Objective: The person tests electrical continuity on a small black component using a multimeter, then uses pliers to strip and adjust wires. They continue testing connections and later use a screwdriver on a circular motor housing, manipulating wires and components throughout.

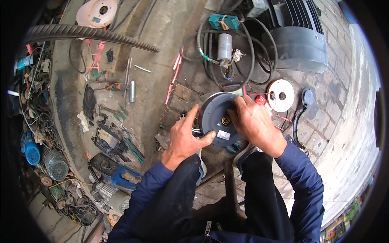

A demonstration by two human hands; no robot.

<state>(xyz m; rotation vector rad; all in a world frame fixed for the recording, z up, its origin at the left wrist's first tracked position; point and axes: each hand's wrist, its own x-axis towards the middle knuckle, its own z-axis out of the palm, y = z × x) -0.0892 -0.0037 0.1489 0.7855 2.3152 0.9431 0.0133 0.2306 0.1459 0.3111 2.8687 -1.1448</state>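
Note:
My left hand (pixel 186 137) grips the left side of a dark grey round motor housing (pixel 217 114), with its thumb on the lower rim. The housing has a bearing at its centre and a small pale label below it. My right hand (pixel 255 125) holds the right side, fingers curled on the top face and rim, their tips partly hidden. Behind my right hand lies a white round plate (pixel 281 95) with red wires. Just beyond the housing are loops of black cable (pixel 251 52) around a grey cylindrical capacitor (pixel 225 46).
Scattered tools, a blue machine part (pixel 125 175) and a steel rebar (pixel 93 33) lie left, beside heaped motors and scrap (pixel 56 166). A black finned cover (pixel 296 48) stands at upper right, a black hose (pixel 298 129) below it. My legs are at the bottom.

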